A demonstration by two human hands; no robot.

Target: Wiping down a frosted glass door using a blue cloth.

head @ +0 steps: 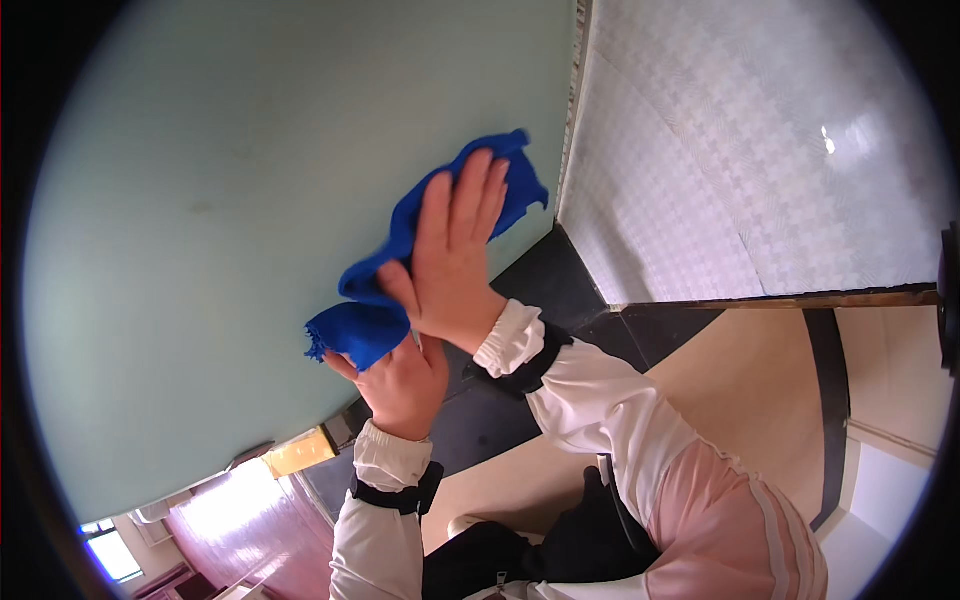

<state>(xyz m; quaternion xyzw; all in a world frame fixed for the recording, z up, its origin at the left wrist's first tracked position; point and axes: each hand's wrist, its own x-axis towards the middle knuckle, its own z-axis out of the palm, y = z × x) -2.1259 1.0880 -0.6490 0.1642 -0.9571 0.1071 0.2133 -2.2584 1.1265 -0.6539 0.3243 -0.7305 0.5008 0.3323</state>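
A blue cloth [517,191] lies bunched against a smooth pale green surface [225,187]. My right hand [457,262] presses flat on its upper part, fingers extended and close together, the thumb by a fold. Lower down, my left hand [405,386] has hold of the cloth's frayed end; most of its fingers are hidden under the fabric. The two hands are close to each other, the left just below the right wrist. Faint smudges show on the green surface to the left of the cloth.
A glossy white patterned surface [675,165] meets the green one at a worn edge strip [574,97]. Beneath are black floor tiles [559,262] and beige flooring [735,360]. A yellowish block [302,452] sits by the green surface's lower edge. A bright window [114,555] shows at lower left.
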